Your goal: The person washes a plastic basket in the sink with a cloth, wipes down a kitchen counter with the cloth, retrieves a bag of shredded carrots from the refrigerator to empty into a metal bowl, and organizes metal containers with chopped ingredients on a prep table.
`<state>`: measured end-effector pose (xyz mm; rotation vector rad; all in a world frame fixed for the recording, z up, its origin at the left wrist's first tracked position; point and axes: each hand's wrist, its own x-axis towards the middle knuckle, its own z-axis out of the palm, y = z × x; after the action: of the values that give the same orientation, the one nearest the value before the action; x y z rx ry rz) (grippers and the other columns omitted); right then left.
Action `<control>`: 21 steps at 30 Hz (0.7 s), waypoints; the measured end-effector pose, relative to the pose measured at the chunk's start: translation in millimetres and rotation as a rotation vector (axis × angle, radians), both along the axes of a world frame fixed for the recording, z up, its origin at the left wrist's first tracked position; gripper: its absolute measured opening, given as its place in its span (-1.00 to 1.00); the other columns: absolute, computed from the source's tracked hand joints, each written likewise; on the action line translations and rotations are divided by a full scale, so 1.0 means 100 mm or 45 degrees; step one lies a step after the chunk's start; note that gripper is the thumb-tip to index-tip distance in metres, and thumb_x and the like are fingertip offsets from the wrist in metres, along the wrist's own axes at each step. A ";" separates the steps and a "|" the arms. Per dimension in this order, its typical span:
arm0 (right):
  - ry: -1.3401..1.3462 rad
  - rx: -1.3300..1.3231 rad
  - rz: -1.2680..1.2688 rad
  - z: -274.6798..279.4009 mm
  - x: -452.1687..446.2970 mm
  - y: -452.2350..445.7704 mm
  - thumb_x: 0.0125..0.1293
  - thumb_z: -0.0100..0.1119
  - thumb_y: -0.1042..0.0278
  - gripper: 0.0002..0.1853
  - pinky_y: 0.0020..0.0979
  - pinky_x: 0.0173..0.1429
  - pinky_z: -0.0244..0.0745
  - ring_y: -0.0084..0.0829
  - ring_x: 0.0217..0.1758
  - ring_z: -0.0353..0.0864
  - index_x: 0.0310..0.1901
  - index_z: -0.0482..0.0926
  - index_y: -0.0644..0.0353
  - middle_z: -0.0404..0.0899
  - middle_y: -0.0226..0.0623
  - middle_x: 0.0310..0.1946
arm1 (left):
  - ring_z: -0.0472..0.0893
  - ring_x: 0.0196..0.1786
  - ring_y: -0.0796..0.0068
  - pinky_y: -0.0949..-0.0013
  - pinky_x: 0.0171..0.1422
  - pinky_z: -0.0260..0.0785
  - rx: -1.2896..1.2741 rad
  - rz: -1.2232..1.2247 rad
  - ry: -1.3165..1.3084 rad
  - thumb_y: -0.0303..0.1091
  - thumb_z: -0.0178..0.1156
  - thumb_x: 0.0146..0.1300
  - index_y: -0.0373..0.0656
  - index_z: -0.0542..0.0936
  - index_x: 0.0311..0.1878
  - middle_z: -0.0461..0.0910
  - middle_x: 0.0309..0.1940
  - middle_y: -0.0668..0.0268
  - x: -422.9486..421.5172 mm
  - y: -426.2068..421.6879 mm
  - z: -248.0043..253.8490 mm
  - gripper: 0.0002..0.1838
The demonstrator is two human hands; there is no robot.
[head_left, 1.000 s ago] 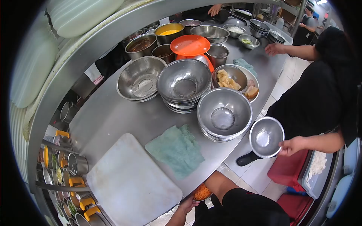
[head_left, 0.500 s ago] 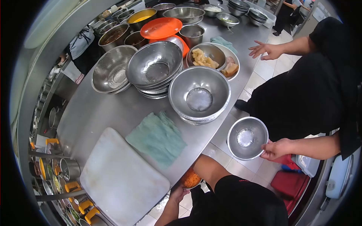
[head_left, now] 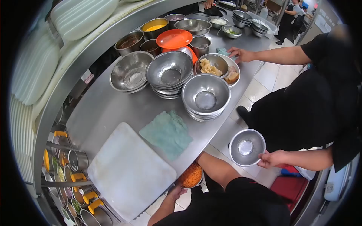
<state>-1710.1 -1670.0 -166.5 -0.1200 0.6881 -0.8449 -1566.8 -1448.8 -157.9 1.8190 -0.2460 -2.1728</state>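
Note:
Low at the table's front edge, my left hand [head_left: 176, 191] grips the side of a steel bowl of shredded orange food [head_left: 191, 176]. My right forearm reaches in beside that bowl, and the hand at its end is hidden under the table edge. A white cutting board [head_left: 130, 171] lies flat on the steel table [head_left: 100, 101], left of the bowl. Beside the board is a crumpled green cloth [head_left: 167, 134]. Stacked steel bowls [head_left: 206, 96] stand behind the cloth.
At the right, a co-worker holds an empty steel bowl [head_left: 247, 147]; their other hand [head_left: 241, 55] is at a white plate near a second cloth. Pots and an orange plate [head_left: 174, 38] stand farther back. Containers with yellow handles [head_left: 90, 196] line the left side.
The co-worker's far hand has moved left from beside the table to the white plate and second cloth. The view has shifted, and more of the shredded food shows.

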 end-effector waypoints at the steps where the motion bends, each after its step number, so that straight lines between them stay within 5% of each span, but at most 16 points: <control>1: -0.048 0.050 0.098 0.03 -0.17 0.22 0.42 -0.05 0.20 -0.71 -0.17 0.00 0.58 -0.18 -0.09 0.64 -0.06 0.56 0.21 0.62 -0.05 -0.14 | 0.64 -0.24 0.42 0.35 -0.16 0.59 0.029 -0.020 0.031 -0.04 -0.03 0.44 -0.14 0.40 0.17 0.62 -0.15 0.22 0.03 0.04 -0.04 -0.58; 5: 0.013 0.209 0.613 0.27 -0.78 1.02 0.38 0.13 0.34 -0.83 -0.39 -0.30 0.62 -0.37 -0.25 0.66 -0.08 0.49 0.19 0.62 -0.23 -0.25 | 0.66 -0.23 0.44 0.37 -0.20 0.58 -0.058 -0.005 0.012 -0.03 -0.02 0.42 -0.11 0.45 0.11 0.65 -0.17 0.24 0.06 0.10 0.14 -0.61; 9: 0.165 0.331 0.598 2.04 -1.11 1.58 0.34 0.18 0.37 -0.82 -0.46 -0.35 0.56 -0.41 -0.25 0.64 -0.07 0.49 0.17 0.60 -0.25 -0.24 | 0.65 -0.29 0.44 0.36 -0.23 0.58 -0.127 -0.094 -0.004 0.02 -0.09 0.45 -0.04 0.43 0.14 0.65 -0.18 0.28 0.09 0.08 0.31 -0.60; 14: 0.362 0.068 0.410 3.02 -1.74 1.40 0.25 0.29 0.37 -0.78 -0.43 -0.33 0.52 -0.36 -0.18 0.64 -0.09 0.54 0.15 0.58 -0.25 -0.14 | 0.63 -0.29 0.50 0.39 -0.24 0.55 -0.099 -0.209 -0.018 0.06 -0.17 0.48 -0.04 0.39 0.21 0.63 -0.22 0.30 0.15 0.09 0.34 -0.55; 16: 0.705 -0.212 0.320 3.27 -1.89 1.09 0.27 0.24 0.42 -0.86 -0.43 -0.31 0.54 -0.41 -0.22 0.62 -0.16 0.53 0.15 0.57 -0.30 -0.24 | 0.63 -0.31 0.50 0.39 -0.25 0.55 -0.091 -0.218 -0.031 0.05 -0.18 0.49 -0.04 0.39 0.21 0.64 -0.23 0.29 0.15 0.08 0.33 -0.55; 18: 1.534 -0.359 0.405 3.39 -1.92 0.84 0.26 0.28 0.24 -0.70 -0.29 -0.13 0.60 -0.29 -0.09 0.65 -0.07 0.55 0.24 0.61 -0.20 -0.12 | 0.63 -0.33 0.51 0.39 -0.26 0.55 -0.081 -0.247 -0.020 0.05 -0.18 0.49 -0.05 0.38 0.22 0.64 -0.23 0.29 0.17 0.09 0.29 -0.55; 21: 2.363 -1.336 0.770 3.27 -2.06 0.64 0.28 0.24 0.13 -0.51 -0.24 0.00 0.58 -0.05 -0.06 0.66 0.12 0.49 0.32 0.61 -0.04 0.00 | 0.63 -0.36 0.53 0.40 -0.28 0.55 -0.113 -0.314 0.038 0.10 -0.19 0.48 -0.04 0.37 0.23 0.64 -0.25 0.31 0.21 0.07 0.15 -0.51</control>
<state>-1915.8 -1605.6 160.0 -2.1354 1.6725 -0.1854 -1545.5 -1441.4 -142.8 1.7876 -0.5792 -2.3067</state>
